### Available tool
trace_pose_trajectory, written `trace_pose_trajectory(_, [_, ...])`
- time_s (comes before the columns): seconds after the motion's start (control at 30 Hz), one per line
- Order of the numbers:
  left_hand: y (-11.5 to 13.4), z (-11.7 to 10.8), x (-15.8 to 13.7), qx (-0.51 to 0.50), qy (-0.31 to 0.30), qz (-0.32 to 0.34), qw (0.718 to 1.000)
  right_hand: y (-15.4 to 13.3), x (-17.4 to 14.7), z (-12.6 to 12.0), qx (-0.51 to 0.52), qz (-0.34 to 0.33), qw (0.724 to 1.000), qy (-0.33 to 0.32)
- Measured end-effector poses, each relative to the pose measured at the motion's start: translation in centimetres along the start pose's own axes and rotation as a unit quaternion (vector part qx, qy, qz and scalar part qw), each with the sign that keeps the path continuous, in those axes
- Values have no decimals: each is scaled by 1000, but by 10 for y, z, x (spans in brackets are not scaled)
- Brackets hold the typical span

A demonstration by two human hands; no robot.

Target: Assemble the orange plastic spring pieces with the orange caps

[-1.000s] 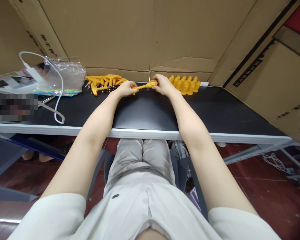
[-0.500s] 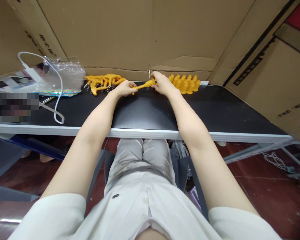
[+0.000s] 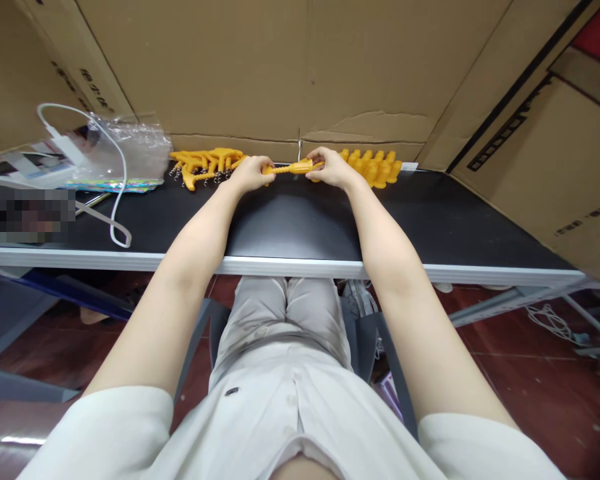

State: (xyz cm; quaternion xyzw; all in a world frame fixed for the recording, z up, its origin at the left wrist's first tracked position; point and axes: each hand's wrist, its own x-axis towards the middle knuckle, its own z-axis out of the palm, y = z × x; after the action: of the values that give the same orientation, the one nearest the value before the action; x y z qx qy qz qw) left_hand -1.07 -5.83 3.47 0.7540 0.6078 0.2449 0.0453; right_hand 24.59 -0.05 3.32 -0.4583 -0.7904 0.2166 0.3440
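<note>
Left hand (image 3: 251, 175) is pinching a yellow piece (image 3: 300, 167) by its narrow end; right hand (image 3: 333, 168) is pinching its other end. It is extending between both grips near the table's (image 3: 290, 227) rear edge.

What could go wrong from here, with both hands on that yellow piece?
The left hand appears to pinch the thin end of the yellow ribbed piece, so it might slip. The right hand is close to the yellow upright pegs and could topple some. The left could also bump the nearby yellow T-shaped pieces.
</note>
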Motion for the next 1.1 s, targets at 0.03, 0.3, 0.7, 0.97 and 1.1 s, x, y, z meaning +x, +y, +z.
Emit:
trace_pose_trajectory(0.03, [-1,-1,0,6,2,0,1000,-5,-5,-2,19,10,1000,-2])
trace_pose_trajectory(0.3, [5,-8,-5,11,36,-2,999,-55,-36,-14,173,132,976,-18])
trace_pose_trajectory(0.7, [15,-6,-8,37,52,14,998,-44,-27,1,135,200,970,-18])
trace_pose_trajectory(0.97, [16,-6,-8,23,37,-2,999,-48,-28,0,135,225,965,-29])
trace_pose_trajectory(1.1, [14,-3,-6,10,46,-9,999,-47,-27,-2,152,212,964,-54])
